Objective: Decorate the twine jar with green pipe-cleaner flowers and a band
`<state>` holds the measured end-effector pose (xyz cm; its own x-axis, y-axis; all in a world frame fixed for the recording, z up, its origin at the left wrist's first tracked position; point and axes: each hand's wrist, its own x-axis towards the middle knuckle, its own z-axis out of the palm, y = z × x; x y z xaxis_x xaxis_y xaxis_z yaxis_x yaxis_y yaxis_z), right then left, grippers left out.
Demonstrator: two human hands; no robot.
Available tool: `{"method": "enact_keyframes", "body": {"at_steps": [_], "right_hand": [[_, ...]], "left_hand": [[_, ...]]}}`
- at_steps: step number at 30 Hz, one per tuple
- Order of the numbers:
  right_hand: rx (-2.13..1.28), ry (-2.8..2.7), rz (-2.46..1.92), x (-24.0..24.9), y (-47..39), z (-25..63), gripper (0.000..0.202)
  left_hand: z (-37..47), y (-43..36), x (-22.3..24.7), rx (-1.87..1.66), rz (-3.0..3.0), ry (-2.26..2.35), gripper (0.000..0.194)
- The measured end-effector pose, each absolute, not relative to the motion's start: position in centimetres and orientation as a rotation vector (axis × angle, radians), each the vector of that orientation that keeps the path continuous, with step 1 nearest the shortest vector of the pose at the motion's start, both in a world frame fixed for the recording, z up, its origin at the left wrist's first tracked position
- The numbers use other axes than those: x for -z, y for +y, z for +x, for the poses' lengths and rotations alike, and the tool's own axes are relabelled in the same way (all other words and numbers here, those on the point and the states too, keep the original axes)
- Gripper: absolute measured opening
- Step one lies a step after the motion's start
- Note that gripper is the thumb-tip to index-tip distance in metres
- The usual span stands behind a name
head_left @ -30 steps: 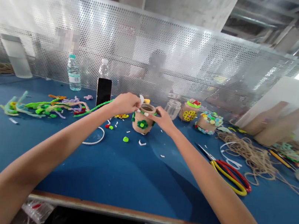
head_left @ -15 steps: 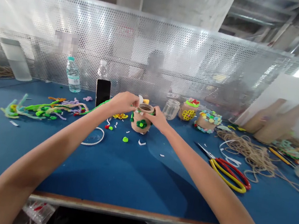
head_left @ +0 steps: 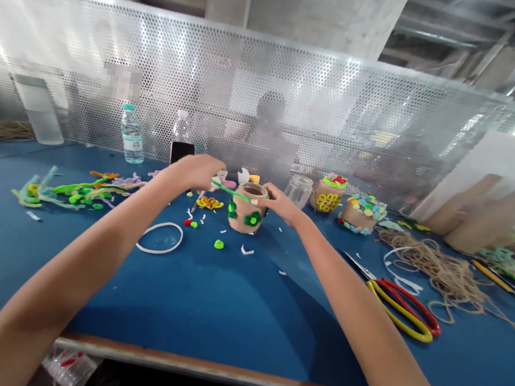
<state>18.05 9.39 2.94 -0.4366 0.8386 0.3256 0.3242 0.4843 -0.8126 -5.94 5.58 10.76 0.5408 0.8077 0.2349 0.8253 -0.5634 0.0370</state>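
A twine-wrapped jar [head_left: 243,218] with dark green flowers stands upright on the blue table. My right hand [head_left: 280,201] is closed on the right side of its rim. To the jar's left, my left hand [head_left: 202,173] pinches a green fuzzy stem [head_left: 231,191], which runs across the front of the jar's neck towards my right fingers. A small white piece shows at the neck near my right fingertips. Behind my left hand lies a white and pink object that I cannot make out.
Scissors [head_left: 402,311] and twine [head_left: 434,271] lie right. Two decorated jars [head_left: 329,194] and a glass jar [head_left: 298,191] stand behind. Fuzzy stems [head_left: 79,189], a white ring [head_left: 159,253], a phone [head_left: 182,152] and bottles [head_left: 133,136] are left. A perforated screen [head_left: 311,91] spans the back.
My left hand has moved away from the jar's rim to the left, drawing the green stem across the neck. My right hand still holds the jar. The view has shifted slightly.
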Motion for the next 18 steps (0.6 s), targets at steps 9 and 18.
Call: {"method": "enact_keyframes", "body": {"at_steps": [9,18], "right_hand": [[-0.901,-1.978,-0.977,-2.8,9.4,18.1,0.032],[-0.953,-2.009,-0.930,-3.1,9.4,18.7,0.037]], "left_hand": [[-7.6,5.6,-12.5,0.269,-2.815,-1.465,0.019],[-8.1,5.4,-13.0,0.156,-3.098,-1.395,0.032]]}}
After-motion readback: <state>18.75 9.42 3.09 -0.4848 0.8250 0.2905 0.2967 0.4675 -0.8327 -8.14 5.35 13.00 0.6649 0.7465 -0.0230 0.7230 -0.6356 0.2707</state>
